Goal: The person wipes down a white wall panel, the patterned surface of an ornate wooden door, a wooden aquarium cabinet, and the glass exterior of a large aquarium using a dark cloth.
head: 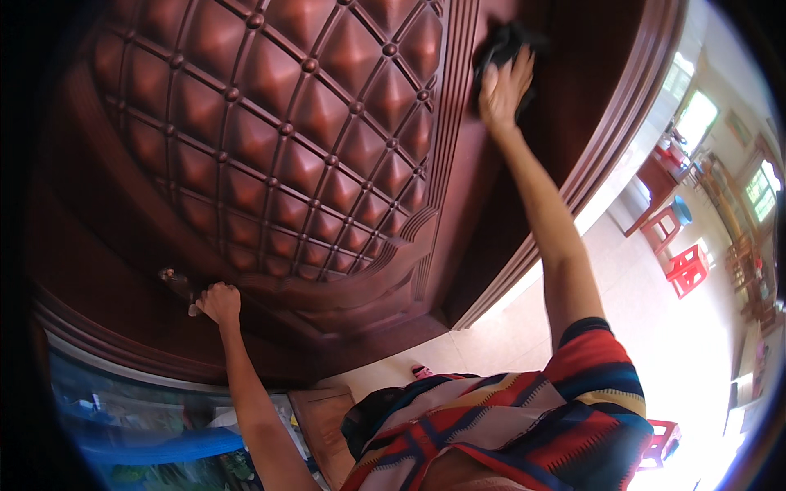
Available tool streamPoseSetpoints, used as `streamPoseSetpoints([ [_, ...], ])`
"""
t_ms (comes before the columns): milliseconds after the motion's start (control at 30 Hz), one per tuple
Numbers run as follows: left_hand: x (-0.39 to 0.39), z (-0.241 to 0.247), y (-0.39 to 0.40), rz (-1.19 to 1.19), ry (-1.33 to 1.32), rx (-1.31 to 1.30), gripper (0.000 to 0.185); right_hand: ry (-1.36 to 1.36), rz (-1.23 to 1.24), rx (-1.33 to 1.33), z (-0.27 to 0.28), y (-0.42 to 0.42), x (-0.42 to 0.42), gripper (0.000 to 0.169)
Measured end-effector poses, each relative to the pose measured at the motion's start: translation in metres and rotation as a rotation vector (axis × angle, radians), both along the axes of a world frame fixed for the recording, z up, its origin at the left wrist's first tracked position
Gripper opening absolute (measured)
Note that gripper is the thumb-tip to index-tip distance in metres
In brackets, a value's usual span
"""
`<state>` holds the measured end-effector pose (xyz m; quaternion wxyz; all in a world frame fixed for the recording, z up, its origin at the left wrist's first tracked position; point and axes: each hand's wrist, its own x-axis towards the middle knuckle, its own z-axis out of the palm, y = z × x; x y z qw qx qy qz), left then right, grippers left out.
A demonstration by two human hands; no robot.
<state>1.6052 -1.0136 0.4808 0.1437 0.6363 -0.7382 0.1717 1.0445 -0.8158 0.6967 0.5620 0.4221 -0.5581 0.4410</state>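
Before me stands a reddish-brown door (282, 202) with a raised diamond pattern and round studs at the crossings. My right hand (506, 83) presses a dark cloth (505, 42) against the smooth border strip beside the ribbed moulding (454, 92), high on the right. The cloth looks a little blurred, and part of it lies hidden under the palm. Lower on the left, my left hand (220, 302) is closed around the door handle (178, 283), whose plate shows past the fingers.
A stepped door frame (605, 141) edges the right side. Beyond it, a tiled floor (620, 294) carries red plastic stools (688, 270), a blue basin (680, 210) and a wooden table (656, 187). At lower left are a blue item (166, 447) and a wooden panel (325, 429).
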Motion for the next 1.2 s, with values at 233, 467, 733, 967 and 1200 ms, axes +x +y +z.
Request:
streamPoseSetpoints([
  [233, -0.008, 0.006, 0.002, 0.039, -0.045, 0.016, 0.020, 0.312, -0.036, 0.508, -0.096, -0.010, 0.060, 0.057],
  [467, -0.001, 0.003, -0.001, 0.073, -0.114, 0.042, 0.022, 0.417, 0.025, 0.234, 0.088, -0.035, 0.111, 0.054],
  [733, 0.000, 0.006, 0.006, 0.051, -0.065, -0.011, 0.021, 0.292, 0.086, 0.194, 0.109, -0.071, 0.179, 0.056],
  [967, -0.012, 0.010, 0.003, 0.032, -0.051, -0.004, 0.022, 0.561, 0.204, 0.687, -0.059, -0.070, 0.184, 0.057],
  [1200, -0.005, 0.003, 0.003, 0.030, -0.030, 0.000, 0.022, 0.581, 0.185, 0.548, 0.013, -0.077, 0.184, 0.055],
])
